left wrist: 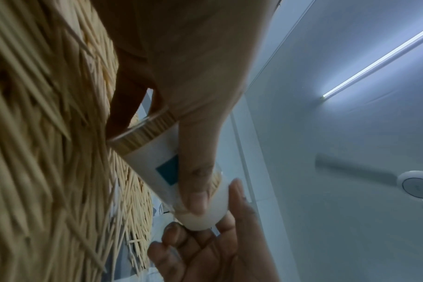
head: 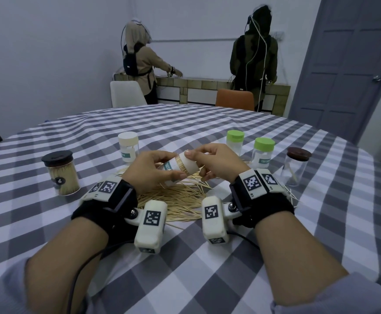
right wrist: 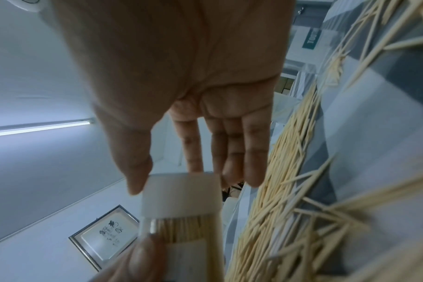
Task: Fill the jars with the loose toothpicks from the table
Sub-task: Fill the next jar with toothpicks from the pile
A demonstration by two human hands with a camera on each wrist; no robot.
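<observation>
A clear jar (head: 177,169) packed with toothpicks lies tilted between both hands above the loose toothpick pile (head: 176,200). My left hand (head: 151,169) grips the jar's labelled body (left wrist: 157,160). My right hand (head: 209,160) pinches its white cap (head: 190,165) with thumb and fingers; in the right wrist view the cap (right wrist: 181,196) sits at the fingertips, toothpicks (right wrist: 181,230) showing below it. The pile (left wrist: 48,152) spreads across the checked cloth under the hands.
On the checked tablecloth (head: 185,257) stand a full black-lidded jar (head: 61,173), a cream-lidded jar (head: 128,147), two green-lidded jars (head: 235,141) (head: 262,152) and a brown-lidded jar (head: 296,166) holding few toothpicks. Two people stand at a counter behind; chairs at the far edge.
</observation>
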